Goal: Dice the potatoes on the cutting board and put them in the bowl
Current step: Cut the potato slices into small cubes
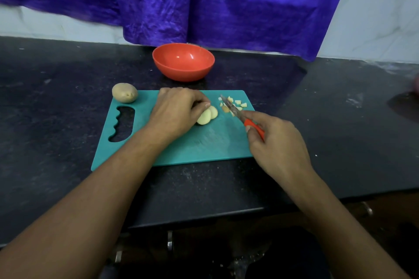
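Observation:
A teal cutting board (pixel 204 142) lies on the black counter. My left hand (pixel 176 111) holds a stack of pale potato slices (pixel 207 115) at the board's middle, fingers curled over them. My right hand (pixel 276 142) grips a knife with an orange handle (pixel 254 128); its blade (pixel 230 106) points away toward a small pile of diced potato pieces (pixel 237 104) at the board's far right corner. A whole unpeeled potato (pixel 124 92) sits at the board's far left corner. An orange bowl (pixel 183 61) stands behind the board and looks empty.
A purple cloth (pixel 204 2) hangs over the wall behind the counter. The counter's front edge (pixel 204 217) runs just below my forearms. A reddish object (pixel 416 85) shows at the far right edge.

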The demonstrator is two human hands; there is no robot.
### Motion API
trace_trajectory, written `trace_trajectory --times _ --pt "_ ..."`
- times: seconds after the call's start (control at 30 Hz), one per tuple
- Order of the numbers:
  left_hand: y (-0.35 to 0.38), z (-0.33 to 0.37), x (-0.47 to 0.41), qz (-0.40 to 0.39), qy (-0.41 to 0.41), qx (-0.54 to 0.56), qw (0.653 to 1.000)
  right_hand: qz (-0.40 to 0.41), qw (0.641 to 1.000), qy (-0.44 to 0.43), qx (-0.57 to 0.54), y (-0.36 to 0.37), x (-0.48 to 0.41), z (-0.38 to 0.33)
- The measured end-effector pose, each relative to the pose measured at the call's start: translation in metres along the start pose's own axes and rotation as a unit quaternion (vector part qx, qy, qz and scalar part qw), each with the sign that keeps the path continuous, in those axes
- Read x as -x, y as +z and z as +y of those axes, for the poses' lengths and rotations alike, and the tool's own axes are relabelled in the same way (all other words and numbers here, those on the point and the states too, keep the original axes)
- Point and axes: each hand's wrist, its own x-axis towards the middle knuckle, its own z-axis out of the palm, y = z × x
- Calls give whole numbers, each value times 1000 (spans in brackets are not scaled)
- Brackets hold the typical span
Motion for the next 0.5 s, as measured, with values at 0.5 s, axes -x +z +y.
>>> trace_trajectory --times 0.5 --pt "-20 -13 9 -65 -18 -82 994 -27 999 -27 37 16 10 -15"
